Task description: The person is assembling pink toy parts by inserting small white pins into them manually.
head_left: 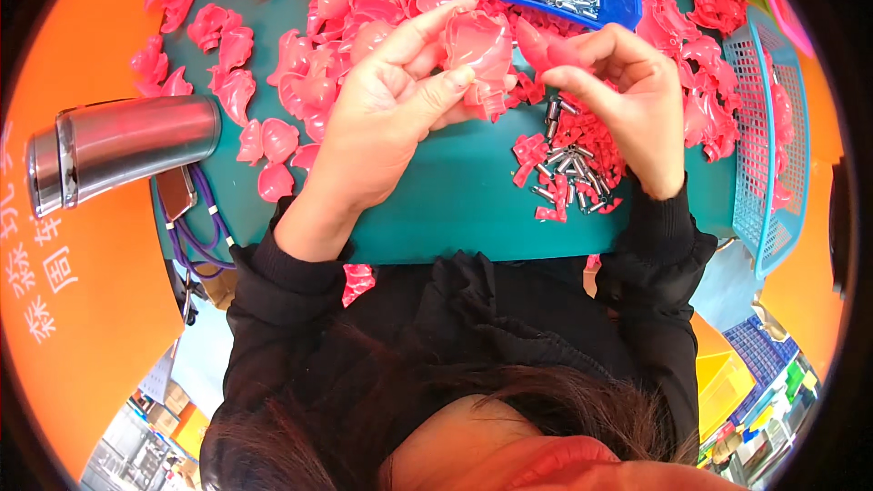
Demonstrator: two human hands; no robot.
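Above the green table, my left hand (391,105) grips a curved, glossy pink plastic shell (478,44) between thumb and fingers. To its right, my right hand (627,82) pinches a smaller pointed pink plastic piece (544,47), apart from the shell. Below my right hand lies a mixed heap of small metal pins (571,164) and small red plastic parts (529,153). Beyond both hands spreads a large pile of similar pink shells (359,5).
A blue tray (627,18) of small metal pins stands at the back. At the left lies a steel tumbler (141,141) beside a phone (175,191) and a purple cord (216,218). A light-blue mesh basket (753,164) with pink parts stands at the right edge of the green table (436,205).
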